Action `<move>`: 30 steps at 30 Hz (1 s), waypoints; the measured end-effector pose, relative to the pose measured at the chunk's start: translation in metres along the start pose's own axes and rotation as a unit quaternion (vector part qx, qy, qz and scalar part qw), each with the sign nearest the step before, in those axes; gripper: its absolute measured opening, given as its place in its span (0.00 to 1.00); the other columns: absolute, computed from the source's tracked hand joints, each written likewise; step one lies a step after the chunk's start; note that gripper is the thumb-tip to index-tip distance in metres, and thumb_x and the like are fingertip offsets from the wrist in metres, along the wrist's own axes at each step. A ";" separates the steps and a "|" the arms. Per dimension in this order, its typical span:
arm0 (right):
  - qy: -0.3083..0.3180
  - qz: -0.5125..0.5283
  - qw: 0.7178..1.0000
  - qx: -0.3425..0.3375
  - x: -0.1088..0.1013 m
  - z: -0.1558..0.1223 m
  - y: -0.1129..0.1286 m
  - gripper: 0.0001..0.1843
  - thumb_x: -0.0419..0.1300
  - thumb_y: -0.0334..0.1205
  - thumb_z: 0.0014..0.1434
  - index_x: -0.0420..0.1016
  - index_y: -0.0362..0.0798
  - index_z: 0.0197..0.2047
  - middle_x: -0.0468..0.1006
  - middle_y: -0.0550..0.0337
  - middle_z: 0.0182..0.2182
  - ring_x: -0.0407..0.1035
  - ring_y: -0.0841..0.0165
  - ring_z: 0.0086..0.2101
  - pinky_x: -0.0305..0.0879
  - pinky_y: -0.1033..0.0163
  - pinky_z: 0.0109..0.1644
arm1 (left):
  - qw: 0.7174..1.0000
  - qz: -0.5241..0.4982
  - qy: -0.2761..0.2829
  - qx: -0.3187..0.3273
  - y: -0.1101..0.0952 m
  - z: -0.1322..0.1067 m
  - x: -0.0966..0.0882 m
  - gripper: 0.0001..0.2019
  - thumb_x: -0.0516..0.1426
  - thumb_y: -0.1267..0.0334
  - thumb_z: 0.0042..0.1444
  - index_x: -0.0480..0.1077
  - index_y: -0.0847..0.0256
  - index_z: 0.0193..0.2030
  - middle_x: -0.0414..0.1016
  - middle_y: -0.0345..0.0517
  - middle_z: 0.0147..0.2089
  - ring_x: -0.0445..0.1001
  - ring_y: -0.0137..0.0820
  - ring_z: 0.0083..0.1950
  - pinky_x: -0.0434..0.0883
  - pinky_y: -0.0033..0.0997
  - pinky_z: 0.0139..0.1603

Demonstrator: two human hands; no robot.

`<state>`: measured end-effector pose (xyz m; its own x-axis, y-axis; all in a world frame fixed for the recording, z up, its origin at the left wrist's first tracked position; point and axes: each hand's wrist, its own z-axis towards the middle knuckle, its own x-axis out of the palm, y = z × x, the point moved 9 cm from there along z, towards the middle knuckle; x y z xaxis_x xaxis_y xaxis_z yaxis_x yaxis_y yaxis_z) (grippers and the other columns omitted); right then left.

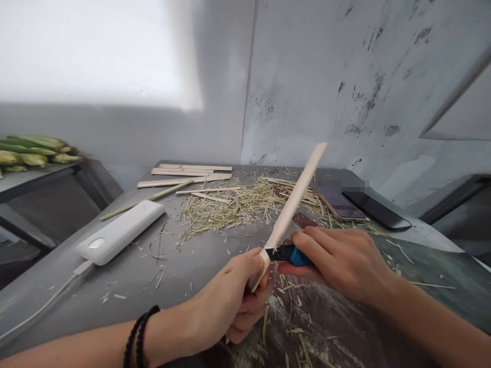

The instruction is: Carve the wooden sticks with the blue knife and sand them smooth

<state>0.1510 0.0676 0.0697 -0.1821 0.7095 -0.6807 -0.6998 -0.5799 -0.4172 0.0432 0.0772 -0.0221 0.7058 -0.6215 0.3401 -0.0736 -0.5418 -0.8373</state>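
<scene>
Over the front part of the grey bench, I see the left hand closed around the lower end of a long, flat, pale wooden strip, which slants up and to the right. The right hand is wrapped round a blue-and-black plastic-handled knife, its blade against the strip just above the left thumb. Thin greenish-yellow shavings spread across the middle toward the far edge. By the far left corner lie more pale flat wooden slats. Along the left edge rests a white oblong device with a round light and a plugged-in white cable. Near the right edge, a pale-rimmed phone shows a screen too blurred to read, beside a black phone.
</scene>
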 end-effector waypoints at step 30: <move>-0.069 0.120 0.960 0.242 -0.010 -0.016 -0.048 0.20 0.53 0.61 0.70 0.68 0.51 0.44 0.70 0.71 0.17 0.62 0.74 0.14 0.56 0.66 0.21 | 0.998 -0.012 -0.008 0.066 0.000 0.004 -0.002 0.19 0.42 0.52 0.72 0.58 0.56 0.31 0.52 0.30 0.19 0.45 0.20 0.15 0.50 0.17 0.13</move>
<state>0.1972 0.0819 0.0866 -0.4443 0.6441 -0.6227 -0.8595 -0.5025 0.0935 0.0446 0.0808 -0.0250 0.7174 -0.5991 0.3555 0.0367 -0.4771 -0.8781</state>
